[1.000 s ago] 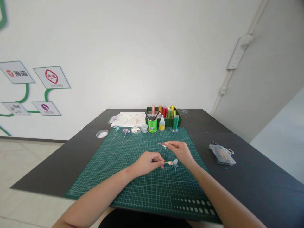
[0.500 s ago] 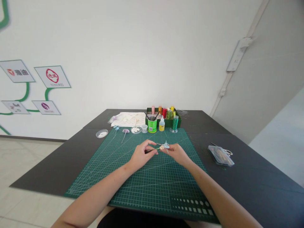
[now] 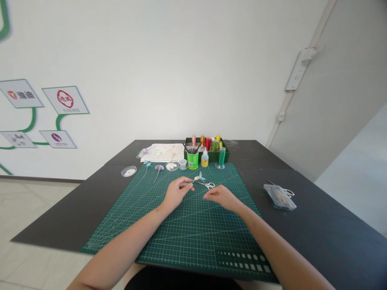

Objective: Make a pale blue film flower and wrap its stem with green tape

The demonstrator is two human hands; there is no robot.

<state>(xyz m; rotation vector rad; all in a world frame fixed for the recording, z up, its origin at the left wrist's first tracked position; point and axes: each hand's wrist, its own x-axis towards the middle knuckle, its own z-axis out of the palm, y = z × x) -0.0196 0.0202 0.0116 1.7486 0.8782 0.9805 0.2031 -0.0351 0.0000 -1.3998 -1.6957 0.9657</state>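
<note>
In the head view my left hand (image 3: 178,192) pinches the thin green stem of a small artificial flower (image 3: 196,178) over the cutting mat (image 3: 169,233). Its head is pale peach, and a light blue flower (image 3: 202,177) shows right beside it. My right hand (image 3: 222,197) is apart from the stem, to the right, thumb and fingertips pressed together; anything between them is too fine to make out. Small white-handled scissors (image 3: 209,185) lie on the mat between the hands, blades pointing left.
Along the mat's back stand a green can (image 3: 192,159) of tools, a glue bottle (image 3: 204,158), a green thread spool (image 3: 221,157) and a box (image 3: 226,155) of spools. A purple flower (image 3: 159,167) lies left. A clear plastic case (image 3: 279,197) sits right, near other scissors (image 3: 288,192).
My right hand has come away from the flower, down and to the right. My left hand has shifted slightly left with the flower. The scissors now show plainly on the mat.
</note>
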